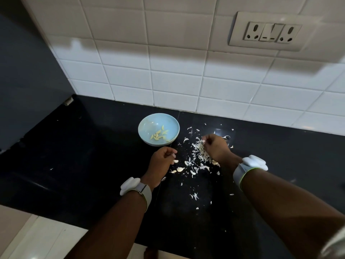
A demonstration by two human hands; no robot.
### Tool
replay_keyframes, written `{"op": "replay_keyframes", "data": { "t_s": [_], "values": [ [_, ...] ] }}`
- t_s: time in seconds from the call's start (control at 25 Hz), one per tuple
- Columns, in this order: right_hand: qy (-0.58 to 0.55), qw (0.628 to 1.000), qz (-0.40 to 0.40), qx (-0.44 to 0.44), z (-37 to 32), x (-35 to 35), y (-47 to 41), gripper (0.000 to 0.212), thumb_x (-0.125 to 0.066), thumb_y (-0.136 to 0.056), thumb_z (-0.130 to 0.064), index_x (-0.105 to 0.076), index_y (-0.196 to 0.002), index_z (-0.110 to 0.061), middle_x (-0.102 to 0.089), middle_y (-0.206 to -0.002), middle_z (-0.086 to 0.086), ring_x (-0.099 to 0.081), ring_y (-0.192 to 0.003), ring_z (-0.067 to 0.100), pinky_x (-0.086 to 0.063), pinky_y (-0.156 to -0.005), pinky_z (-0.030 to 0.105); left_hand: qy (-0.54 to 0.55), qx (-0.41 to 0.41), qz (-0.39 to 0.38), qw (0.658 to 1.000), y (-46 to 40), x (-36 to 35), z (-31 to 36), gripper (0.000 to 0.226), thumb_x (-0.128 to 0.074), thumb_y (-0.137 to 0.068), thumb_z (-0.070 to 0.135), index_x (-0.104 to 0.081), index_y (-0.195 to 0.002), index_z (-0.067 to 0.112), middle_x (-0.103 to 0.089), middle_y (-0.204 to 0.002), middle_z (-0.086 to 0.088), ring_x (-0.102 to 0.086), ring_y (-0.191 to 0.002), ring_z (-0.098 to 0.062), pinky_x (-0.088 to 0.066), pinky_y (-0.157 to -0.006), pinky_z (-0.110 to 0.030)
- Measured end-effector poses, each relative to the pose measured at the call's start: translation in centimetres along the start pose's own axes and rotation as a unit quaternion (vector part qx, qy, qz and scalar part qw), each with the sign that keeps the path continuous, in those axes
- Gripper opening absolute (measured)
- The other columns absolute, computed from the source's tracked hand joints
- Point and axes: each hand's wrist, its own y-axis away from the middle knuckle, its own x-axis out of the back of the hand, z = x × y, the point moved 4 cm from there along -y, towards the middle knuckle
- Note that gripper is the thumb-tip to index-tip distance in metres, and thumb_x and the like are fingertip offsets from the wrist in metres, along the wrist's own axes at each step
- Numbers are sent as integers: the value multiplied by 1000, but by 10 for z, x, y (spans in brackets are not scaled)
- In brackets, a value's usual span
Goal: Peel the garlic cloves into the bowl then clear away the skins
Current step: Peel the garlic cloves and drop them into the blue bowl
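A light blue bowl (147, 128) sits on the black counter and holds several peeled yellowish cloves (159, 135). Right of it lies a scatter of white garlic skins (200, 153). A few unpeeled cloves (179, 169) lie between my hands. My left hand (161, 163) hovers just in front of the bowl with its fingers curled; whether it holds anything is hidden. My right hand (216, 147) is over the skin pile and pinches a small white piece, a clove or a skin, at its fingertips (203, 141).
The black counter (93, 165) ends at a white tiled wall (168, 71) close behind the bowl. A socket plate (272, 31) is on the wall at upper right. Loose skin flakes (195, 196) trail toward the counter's front edge. Both wrists wear white bands.
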Motion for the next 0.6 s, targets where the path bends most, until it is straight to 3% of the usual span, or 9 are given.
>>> {"op": "replay_keyframes", "data": {
  "t_s": [0.12, 0.2, 0.28, 0.36, 0.48, 0.6],
  "values": [
    [-63, 997, -38, 19, -17, -10, 2, 15, -57, -101, -5, -60, -101, -20, -66, -85, 2, -63, -73, 18, -47, -57, 16, 13, 10, 1, 1000, -2, 0, 0, 15, -60, -95, 3, -72, -100, 12, -69, -85, -2, -59, -65, -11, -51, -70, -21],
    [-44, 994, -90, 29, -25, -17, 3, 23, -53, -101, -1, -67, -100, -19, -67, -81, 0, -63, -67, 13, -46, -57, 12, -15, 19, -5, 1000, -5, -1, 4, 14, -60, -95, 5, -72, -98, 12, -68, -82, -1, -59, -62, -10, -50, -68, -20],
    [7, 991, -127, 41, -30, -24, 5, 29, -53, -99, 2, -68, -110, -21, -68, -77, 0, -61, -60, 8, -46, -55, 9, -51, 27, -17, 998, -8, -3, 8, 11, -61, -95, 9, -72, -96, 12, -68, -81, 0, -59, -61, -10, -49, -63, -16],
    [-10, 990, -138, 19, -29, -30, 5, 36, -53, -97, 7, -57, -119, -21, -71, -82, 8, -65, -58, 12, -52, -54, 17, -78, 38, -31, 996, -13, -6, 10, 10, -62, -96, 15, -70, -91, 15, -67, -80, -2, -58, -61, -11, -50, -60, -17],
    [-23, 990, -139, -11, -27, -32, 3, 22, -51, -96, 10, -62, -96, -9, -68, -79, 12, -64, -56, 15, -55, -51, 22, -150, 56, -41, 986, -22, -11, 11, 17, -65, -92, 35, -67, -82, 21, -69, -77, 2, -65, -71, -18, -56, -77, -35],
    [-17, 991, -125, -36, -24, -32, 3, 21, -59, -92, 6, -72, -85, -7, -68, -75, 12, -63, -60, 18, -54, -51, 18, -258, 67, -47, 963, -27, -17, 15, 28, -61, -92, 47, -64, -87, 19, -70, -82, 4, -67, -85, -21, -53, -84, -36]
  ]
}}
